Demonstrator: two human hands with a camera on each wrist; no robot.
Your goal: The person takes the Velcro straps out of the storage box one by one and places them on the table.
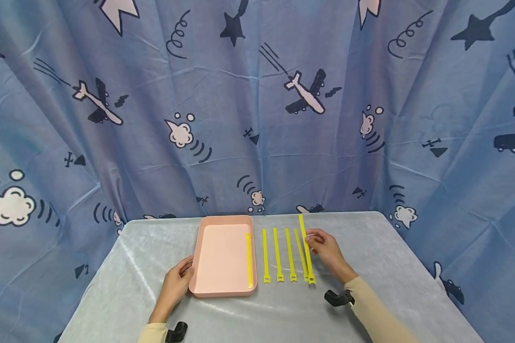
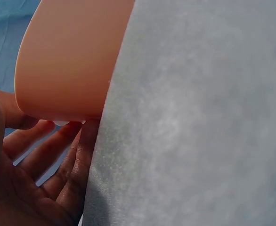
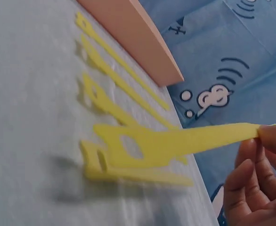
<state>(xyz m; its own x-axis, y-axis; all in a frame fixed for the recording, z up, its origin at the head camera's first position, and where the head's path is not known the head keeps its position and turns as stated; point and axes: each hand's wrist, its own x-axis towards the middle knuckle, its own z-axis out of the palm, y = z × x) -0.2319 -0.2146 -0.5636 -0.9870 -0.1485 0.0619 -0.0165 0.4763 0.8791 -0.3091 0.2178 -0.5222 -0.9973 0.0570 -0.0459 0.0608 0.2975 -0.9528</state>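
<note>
My right hand (image 1: 328, 250) pinches a yellow hook-and-loop cable tie (image 1: 306, 250) between thumb and fingertips near one end. Its slotted head (image 3: 133, 147) points away from the fingers and is raised over another cable tie (image 3: 142, 176) on the table. Several more yellow cable ties (image 1: 277, 255) lie in a row to the left, heads toward me. A pink tray (image 1: 223, 257) stands left of the row, with one cable tie (image 1: 249, 262) along its right side. My left hand (image 1: 175, 285) touches the tray's left wall, its fingers extended in the left wrist view.
A pale grey cloth covers the table (image 1: 124, 267). Behind it hangs a blue curtain (image 1: 257, 119) printed with airplanes, stars and clouds. Each wrist wears a black camera mount, one on the right (image 1: 339, 298) and one on the left (image 1: 177, 332).
</note>
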